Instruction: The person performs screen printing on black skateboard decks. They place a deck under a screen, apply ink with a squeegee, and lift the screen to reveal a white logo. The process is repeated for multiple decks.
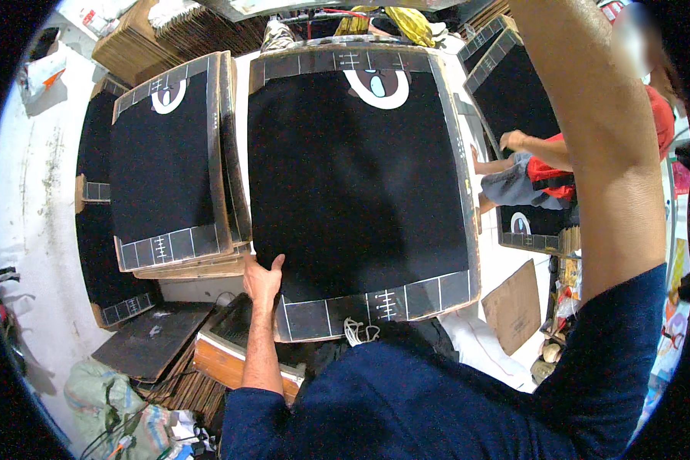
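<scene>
Big black board (356,184) sits dead centre, roughly square, its white eye mark at 12 o'clock and grid strip at 6. Left hand (262,280) is clamped on its 7 o'clock corner. Right hand's out of view, can't tell the fingers. Similar stack (165,165) at 9, white floor (31,199) beyond, cardboard scrap (514,307) at 4.

A cluttered workroom seen from above. A pale, scuffed floor (31,192) runs down the left side. Stacks of brown cardboard (142,38) are piled at the far end. A loose cardboard scrap (514,307) lies on the white floor at right, near another person in red (659,115) sitting there.
</scene>
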A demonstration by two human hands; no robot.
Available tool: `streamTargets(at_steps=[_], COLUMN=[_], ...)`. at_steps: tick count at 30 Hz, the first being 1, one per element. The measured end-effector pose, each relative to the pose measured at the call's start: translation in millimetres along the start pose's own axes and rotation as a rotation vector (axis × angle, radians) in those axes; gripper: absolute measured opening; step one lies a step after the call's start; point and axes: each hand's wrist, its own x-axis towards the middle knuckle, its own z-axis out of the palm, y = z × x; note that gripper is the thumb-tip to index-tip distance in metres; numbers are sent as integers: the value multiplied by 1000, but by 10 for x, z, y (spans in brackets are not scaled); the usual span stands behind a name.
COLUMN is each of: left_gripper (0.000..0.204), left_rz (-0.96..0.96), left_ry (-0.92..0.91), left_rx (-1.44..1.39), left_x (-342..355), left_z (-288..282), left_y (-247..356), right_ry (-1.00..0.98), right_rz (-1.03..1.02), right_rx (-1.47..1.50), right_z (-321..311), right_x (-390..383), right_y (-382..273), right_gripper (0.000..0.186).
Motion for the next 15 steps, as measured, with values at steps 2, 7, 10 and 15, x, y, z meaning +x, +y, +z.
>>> streamTargets(at_steps=[2,7,10,15], left_gripper=[79,67,71,81], left_rz=[-6,39,74,404], left_ry=[-15,52,105,390], left_rx=[-9,-145,-3,85], left_x=[-10,3,132,783], left_z=[95,294,260,220], left_y=[-48,-251,-215,729], right_ry=[-10,-58,-76,-72], right_rz=[-9,-33,-53,-100], right_rx=[4,20,40,95], right_z=[-38,-73,-68,3], right_x=[-35,-28,81,359], right_y=[-13,-40,-20,26], right_gripper=[61,61,60,57])
